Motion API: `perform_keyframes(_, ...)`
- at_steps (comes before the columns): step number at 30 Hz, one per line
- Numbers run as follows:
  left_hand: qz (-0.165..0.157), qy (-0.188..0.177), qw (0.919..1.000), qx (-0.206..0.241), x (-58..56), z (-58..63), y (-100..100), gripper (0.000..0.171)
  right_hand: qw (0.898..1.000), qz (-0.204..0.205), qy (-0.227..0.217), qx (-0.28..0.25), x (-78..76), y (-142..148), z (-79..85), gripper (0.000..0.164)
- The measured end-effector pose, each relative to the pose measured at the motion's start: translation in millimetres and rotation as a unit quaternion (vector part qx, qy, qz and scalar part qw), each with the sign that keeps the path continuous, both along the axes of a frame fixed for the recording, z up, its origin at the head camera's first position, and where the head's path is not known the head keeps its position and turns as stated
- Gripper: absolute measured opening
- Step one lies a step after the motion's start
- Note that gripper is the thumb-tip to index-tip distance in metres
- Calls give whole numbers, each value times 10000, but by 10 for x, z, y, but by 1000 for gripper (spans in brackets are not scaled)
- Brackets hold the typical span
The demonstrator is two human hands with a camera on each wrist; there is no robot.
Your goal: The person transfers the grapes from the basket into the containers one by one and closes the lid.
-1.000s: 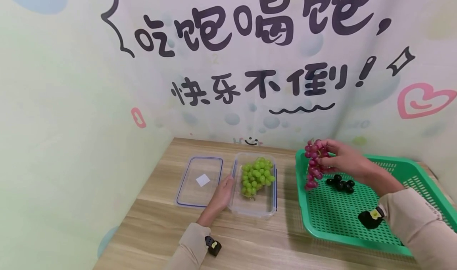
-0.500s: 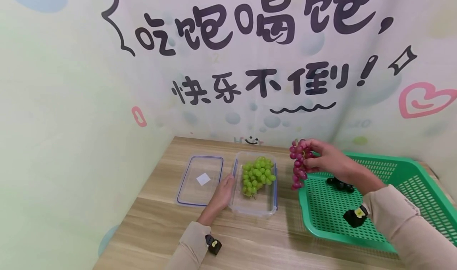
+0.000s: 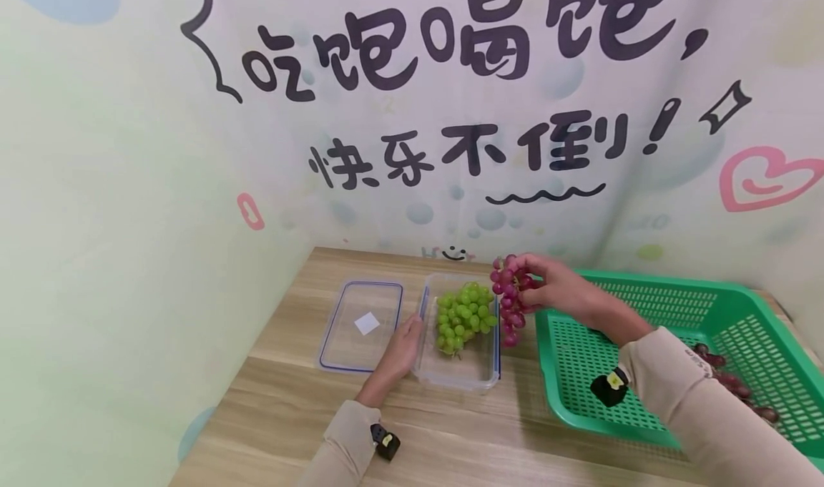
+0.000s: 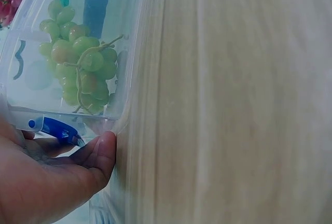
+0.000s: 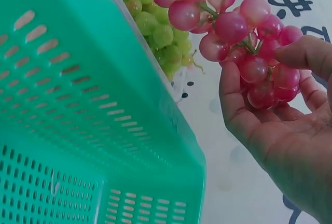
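Observation:
In the head view, my left hand point(image 3: 404, 344) holds the left side of a clear plastic food container point(image 3: 444, 372), its fingers at a blue-edged side flap point(image 4: 59, 129). A bunch of green grapes point(image 3: 463, 319) lies inside the container. My right hand point(image 3: 560, 290) pinches a bunch of red grapes point(image 3: 508, 301) between thumb and fingers. The red bunch hangs at the container's right rim, close to the green grapes in this view. In the right wrist view, the red grapes point(image 5: 254, 42) sit against the fingers, beyond the green basket's edge.
A green perforated basket point(image 3: 547, 372) stands at the right, with dark red grapes point(image 3: 727, 380) partly hidden by the right sleeve. The container's lid point(image 3: 347, 344), with a white square on it, lies to the left on the wooden table point(image 3: 290, 387). A printed wall point(image 3: 386, 222) rises behind.
My right hand has carried the red grapes left from over the basket to the container's right rim. The arm now hides the black grapes and uncovers dark red ones. My left hand stays put.

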State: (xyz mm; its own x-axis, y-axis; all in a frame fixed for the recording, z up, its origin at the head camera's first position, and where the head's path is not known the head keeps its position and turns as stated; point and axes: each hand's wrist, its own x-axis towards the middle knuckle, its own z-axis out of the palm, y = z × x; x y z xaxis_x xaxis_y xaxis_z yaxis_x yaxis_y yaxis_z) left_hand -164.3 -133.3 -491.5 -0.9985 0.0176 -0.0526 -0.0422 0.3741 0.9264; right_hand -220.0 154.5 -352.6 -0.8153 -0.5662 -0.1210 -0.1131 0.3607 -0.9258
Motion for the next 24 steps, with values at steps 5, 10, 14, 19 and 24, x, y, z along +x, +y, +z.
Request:
perform_keyframes(5, 2, 69, 10000, 0, 5, -5, 1, 37, 9998, 170, 25, 65, 3, -111, -25, 37)
perform_keyframes(10, -8, 97, 10000, -2, 4, -11, 4, 37, 9990, 413, 79, 167, 15, -213, -45, 35)
perform_keyframes(14, -5, 79, 10000, 11, -8, -11, 5, 37, 9972, 626, 304, 265, 16, -298, -61, 33)
perform_keyframes(19, -15, 128, 9999, 73, 20, 51, 11, 35, 9915, 855, 828, 517, 35, -410, -78, 36)
perform_keyframes(24, -31, 133, 9998, 124, 31, 65, 15, 35, 9842, 1031, 1113, 911, 83, -504, -90, 38)
